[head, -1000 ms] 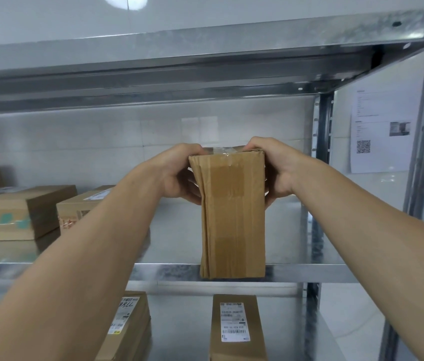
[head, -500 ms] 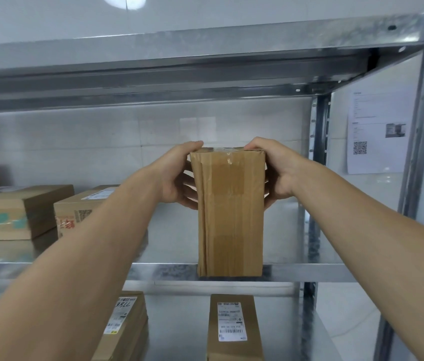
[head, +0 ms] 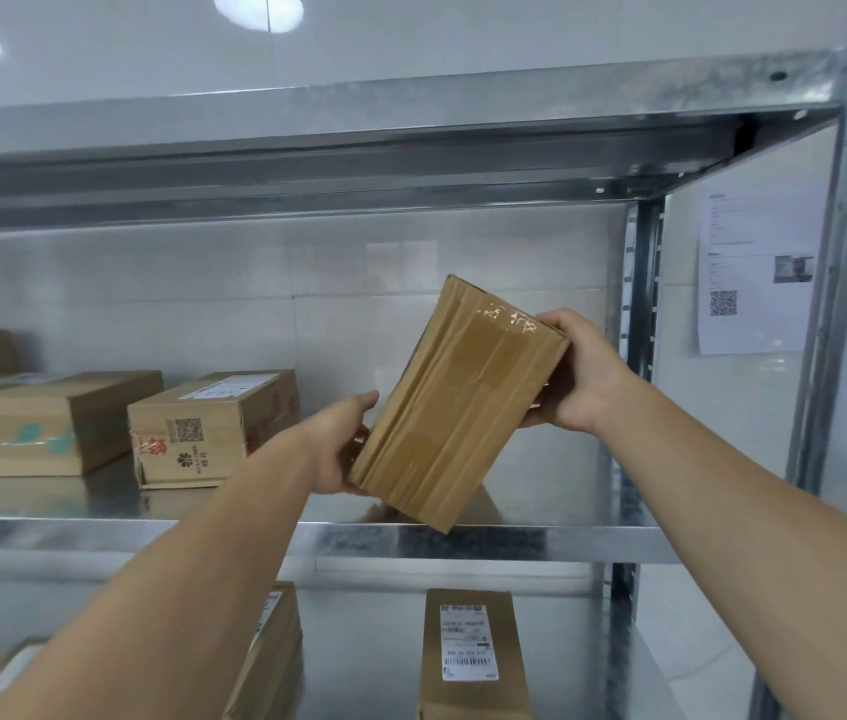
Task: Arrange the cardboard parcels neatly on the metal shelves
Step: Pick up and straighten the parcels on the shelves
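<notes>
A flat brown cardboard parcel [head: 457, 402] with tape across it hangs tilted to the right just above the middle metal shelf [head: 514, 543]. My left hand [head: 340, 444] grips its lower left edge. My right hand [head: 574, 374] holds its upper right corner, with the fingers hidden behind the box. The parcel's lowest corner is close over the shelf's front lip; I cannot tell whether it touches.
Two cardboard boxes [head: 213, 426] [head: 36, 423] lie on the same shelf to the left. On the lower shelf stand labelled parcels [head: 470, 657] [head: 270, 652]. A shelf post [head: 642, 304] rises right of the parcel, and a paper notice [head: 759, 272] hangs on the wall.
The parcel stood upright on the shelf's front edge with both hands at its top; now it is tilted right, and my left hand has dropped to its lower edge.
</notes>
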A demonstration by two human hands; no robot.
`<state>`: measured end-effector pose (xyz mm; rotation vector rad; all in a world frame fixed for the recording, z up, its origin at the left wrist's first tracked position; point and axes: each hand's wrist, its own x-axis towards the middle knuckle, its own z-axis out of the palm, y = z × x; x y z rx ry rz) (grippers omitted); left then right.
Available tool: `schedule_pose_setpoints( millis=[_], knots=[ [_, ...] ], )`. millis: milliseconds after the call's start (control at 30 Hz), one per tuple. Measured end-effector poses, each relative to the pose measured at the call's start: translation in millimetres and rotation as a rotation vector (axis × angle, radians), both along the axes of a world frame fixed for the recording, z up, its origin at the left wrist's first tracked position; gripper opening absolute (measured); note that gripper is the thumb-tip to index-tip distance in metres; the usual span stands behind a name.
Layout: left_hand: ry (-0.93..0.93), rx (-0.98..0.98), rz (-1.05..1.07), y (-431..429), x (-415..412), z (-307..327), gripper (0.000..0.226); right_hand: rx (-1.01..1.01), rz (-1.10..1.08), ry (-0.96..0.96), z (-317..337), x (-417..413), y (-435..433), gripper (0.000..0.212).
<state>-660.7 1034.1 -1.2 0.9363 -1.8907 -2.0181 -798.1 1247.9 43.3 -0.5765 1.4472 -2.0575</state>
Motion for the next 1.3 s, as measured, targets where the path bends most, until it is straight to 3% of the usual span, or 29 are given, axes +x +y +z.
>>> schedule_pose_setpoints(
  millis=[133,267,333,433,500,567,667,733,1000,1300],
  knots=[
    [0.083,0.028,0.023,5,5,10,0.051,-0.093,-0.012,-0.016,-8,-3,6,0.016],
    [0.171,0.081,0.029,0,10,22,0.049,-0.139,-0.108,0.017,-14,-10,22,0.054],
    [0.196,0.087,0.03,-3,9,27,0.048,-0.057,-0.133,0.061,-17,-11,28,0.05],
    [0.219,0.074,0.037,-3,5,31,0.046,0.086,-0.207,0.084,-23,-15,29,0.023],
    [0.205,0.044,0.032,0,3,33,0.046,0.145,-0.255,0.07,-27,-16,29,0.02],
    [0.18,0.024,0.038,2,1,32,0.047,0.19,-0.257,0.046,-30,-21,27,0.036],
    [0.164,0.015,0.038,5,-3,31,0.05,0.232,-0.233,-0.029,-37,-27,28,0.087],
    [0.181,0.025,0.032,10,-5,29,0.05,0.237,-0.193,-0.058,-43,-28,30,0.102],
    [0.247,0.053,-0.006,23,-17,16,0.053,0.117,-0.135,-0.142,-51,-19,26,0.055],
    [0.257,0.06,0.067,24,-22,4,0.049,0.029,-0.243,-0.141,-58,-26,13,0.05]
  ],
)
